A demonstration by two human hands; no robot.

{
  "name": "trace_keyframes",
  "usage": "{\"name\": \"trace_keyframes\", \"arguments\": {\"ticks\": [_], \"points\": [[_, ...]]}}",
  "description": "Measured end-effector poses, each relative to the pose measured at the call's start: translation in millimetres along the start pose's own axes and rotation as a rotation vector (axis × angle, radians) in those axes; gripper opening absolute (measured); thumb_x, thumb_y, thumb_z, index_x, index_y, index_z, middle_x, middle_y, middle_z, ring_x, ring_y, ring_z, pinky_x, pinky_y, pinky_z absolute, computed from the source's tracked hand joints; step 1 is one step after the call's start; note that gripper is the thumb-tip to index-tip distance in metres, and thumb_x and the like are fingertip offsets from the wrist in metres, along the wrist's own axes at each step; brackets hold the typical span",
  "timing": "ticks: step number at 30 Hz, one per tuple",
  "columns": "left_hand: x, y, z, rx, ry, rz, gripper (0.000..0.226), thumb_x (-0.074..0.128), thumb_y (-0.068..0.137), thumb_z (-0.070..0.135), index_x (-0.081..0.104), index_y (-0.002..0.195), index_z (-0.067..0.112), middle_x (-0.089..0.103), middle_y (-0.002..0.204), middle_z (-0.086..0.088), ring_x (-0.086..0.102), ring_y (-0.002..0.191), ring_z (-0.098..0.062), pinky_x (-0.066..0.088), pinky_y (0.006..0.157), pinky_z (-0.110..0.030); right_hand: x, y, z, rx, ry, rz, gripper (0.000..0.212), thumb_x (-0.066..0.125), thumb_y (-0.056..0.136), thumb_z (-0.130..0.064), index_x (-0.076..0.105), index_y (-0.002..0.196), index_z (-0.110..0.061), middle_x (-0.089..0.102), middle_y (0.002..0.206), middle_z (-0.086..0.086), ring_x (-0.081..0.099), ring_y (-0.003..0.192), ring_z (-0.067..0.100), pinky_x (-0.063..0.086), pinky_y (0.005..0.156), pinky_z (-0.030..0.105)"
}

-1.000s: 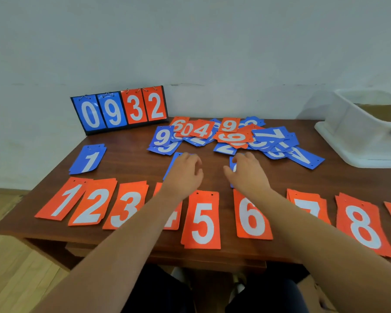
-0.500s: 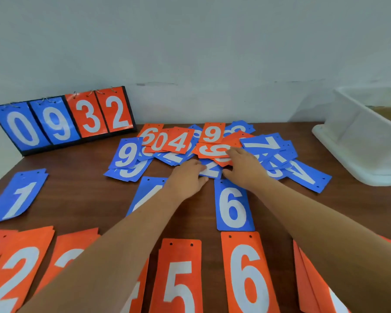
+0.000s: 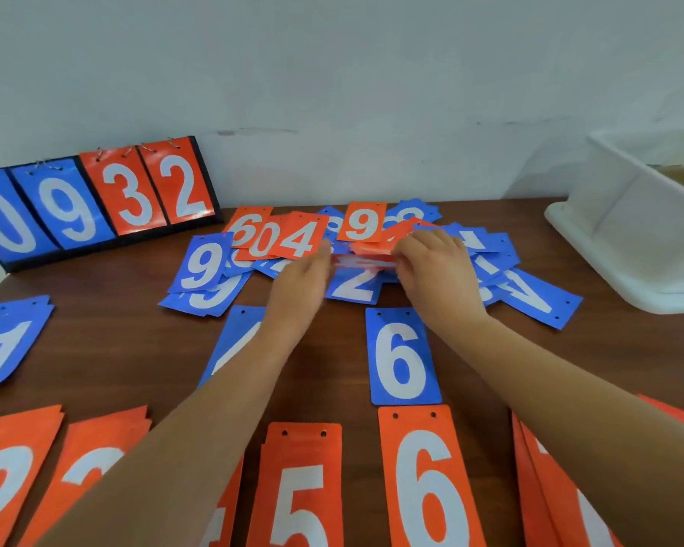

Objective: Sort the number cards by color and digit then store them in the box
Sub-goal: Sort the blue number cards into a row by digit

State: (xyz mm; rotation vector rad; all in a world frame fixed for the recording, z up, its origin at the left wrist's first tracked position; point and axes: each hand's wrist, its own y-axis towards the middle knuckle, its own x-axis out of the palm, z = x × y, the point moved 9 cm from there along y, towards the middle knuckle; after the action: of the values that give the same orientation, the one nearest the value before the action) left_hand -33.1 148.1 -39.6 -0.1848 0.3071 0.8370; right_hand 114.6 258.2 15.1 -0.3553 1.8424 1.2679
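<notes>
A head-worn view looks down on a brown bench strewn with number cards. Both of the person's arms stretch forward to a mixed heap of orange and blue cards at the far middle of the bench.

Between the hands an orange card, perhaps more than one, is raised nearly edge-on just above a blue 2. It is blurred, so its digit cannot be read.

The right hand is seen from the back, its fingers curled over the card's right end and gripping it. The left hand reaches the card's left end with its fingers stretched forward. Blur hides whether they pinch the card or only steady it.

To do this step well, the card probably needs lifting clear of the heap so that loose neighbours are not dragged along. It should then be turned face up and read. Sorted orange piles lie in a near row, among them the orange 5 and the orange 6, so it likely belongs on its match there, holes aligned. A blue 6 lies just beyond the orange 6.

The white box stands at the right edge of the bench, well apart from the hands. A scoreboard stand showing 0, 9, 3, 2 leans at the far left.
</notes>
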Motion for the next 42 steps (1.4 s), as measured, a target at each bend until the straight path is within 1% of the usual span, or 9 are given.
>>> {"name": "trace_keyframes", "arguments": {"ticks": [4, 10, 13, 15, 18, 21, 27, 35, 42], "points": [[17.7, -33.3, -2.1, -0.472, -0.850, -0.284, 0.056, 0.055, 0.094, 0.054, 0.062, 0.116, 0.003, 0.072, 0.108, -0.023, 0.072, 0.097, -0.036, 0.057, 0.089, -0.048, -46.5, -21.8, -27.6, -0.155, 0.207, 0.118, 0.018, 0.050, 0.091, -0.013, 0.067, 0.091, -0.008, 0.065, 0.095, 0.005, 0.058, 0.094, 0.028, 0.046, 0.081, 0.041], [-2.1, -80.8, 1.7, -0.422, -0.699, -0.227, 0.025, 0.061, 0.093, 0.006, 0.065, 0.116, -0.004, 0.074, 0.108, -0.018, 0.073, 0.089, -0.025, 0.063, 0.069, -0.033, -58.5, -61.9, -34.5, -0.057, 0.222, -0.007, 0.021, 0.068, 0.086, -0.007, 0.072, 0.105, -0.015, 0.058, 0.130, 0.010, 0.052, 0.121, 0.031, 0.049, 0.094, 0.046], [-18.5, -106.8, 7.8, -0.289, -0.634, -0.141, 0.019, 0.062, 0.094, 0.008, 0.068, 0.112, 0.008, 0.077, 0.102, -0.009, 0.074, 0.092, -0.025, 0.060, 0.074, -0.034, -71.4, -82.8, -32.8, 0.218, 0.402, -0.076, 0.040, 0.057, 0.093, -0.002, 0.061, 0.127, -0.024, 0.045, 0.144, 0.005, 0.044, 0.131, 0.016, 0.042, 0.095, 0.017], [-30.7, -126.8, 13.7, -0.190, -0.578, -0.068, 0.021, 0.062, 0.094, 0.010, 0.068, 0.114, 0.013, 0.077, 0.103, -0.006, 0.074, 0.095, -0.025, 0.059, 0.078, -0.036, -79.8, -103.2, -30.4, 0.529, 0.681, -0.077, 0.032, 0.052, 0.098, -0.015, 0.056, 0.128, -0.026, 0.059, 0.129, -0.002, 0.057, 0.111, 0.002, 0.044, 0.077, 0.004], [-35.5, -159.1, 14.7, -0.112, -0.499, -0.028, 0.020, 0.064, 0.094, 0.014, 0.067, 0.112, 0.021, 0.077, 0.101, -0.004, 0.075, 0.091, -0.026, 0.059, 0.083, -0.044, -76.8, -133.1, -46.3, 0.851, 1.112, -0.137, 0.027, 0.060, 0.095, -0.035, 0.063, 0.113, -0.016, 0.073, 0.099, 0.000, 0.071, 0.085, 0.010, 0.057, 0.065, 0.019], [-32.9, -187.9, 9.1, -0.098, -0.466, -0.029, 0.025, 0.069, 0.091, 0.019, 0.064, 0.115, 0.021, 0.077, 0.103, -0.001, 0.075, 0.090, -0.024, 0.059, 0.085, -0.049, -82.1, -149.8, -67.0, 0.845, 1.129, -0.203, 0.026, 0.065, 0.092, -0.036, 0.067, 0.099, -0.011, 0.074, 0.095, 0.007, 0.072, 0.086, 0.023, 0.061, 0.074, 0.039], [-42.4, -216.8, -7.2, -0.122, -0.458, 0.006, 0.026, 0.072, 0.088, 0.029, 0.061, 0.111, 0.026, 0.076, 0.106, 0.002, 0.075, 0.093, -0.022, 0.059, 0.084, -0.051, -94.5, -181.2, -56.6, 0.923, 1.073, -0.140, 0.010, 0.065, 0.092, -0.031, 0.070, 0.094, -0.023, 0.076, 0.088, -0.005, 0.073, 0.079, 0.010, 0.060, 0.068, 0.029], [-41.1, -233.0, -15.7, -0.160, -0.451, -0.082, 0.024, 0.066, 0.094, 0.018, 0.058, 0.112, 0.031, 0.075, 0.106, 0.002, 0.076, 0.089, -0.021, 0.060, 0.082, -0.049, -107.3, -193.1, -49.9, 0.991, 1.292, -0.161, 0.019, 0.067, 0.091, -0.028, 0.070, 0.108, -0.019, 0.077, 0.095, -0.001, 0.075, 0.086, 0.020, 0.059, 0.082, 0.046], [-8.2, -247.5, -5.6, -0.130, -0.513, -0.187, 0.029, 0.070, 0.090, 0.026, 0.057, 0.115, 0.034, 0.075, 0.105, 0.006, 0.075, 0.093, -0.019, 0.061, 0.081, -0.044, -111.2, -195.5, -55.7, 0.850, 1.023, -0.254, 0.012, 0.070, 0.089, -0.029, 0.069, 0.096, -0.020, 0.076, 0.090, -0.005, 0.074, 0.079, 0.011, 0.061, 0.072, 0.034]]}}
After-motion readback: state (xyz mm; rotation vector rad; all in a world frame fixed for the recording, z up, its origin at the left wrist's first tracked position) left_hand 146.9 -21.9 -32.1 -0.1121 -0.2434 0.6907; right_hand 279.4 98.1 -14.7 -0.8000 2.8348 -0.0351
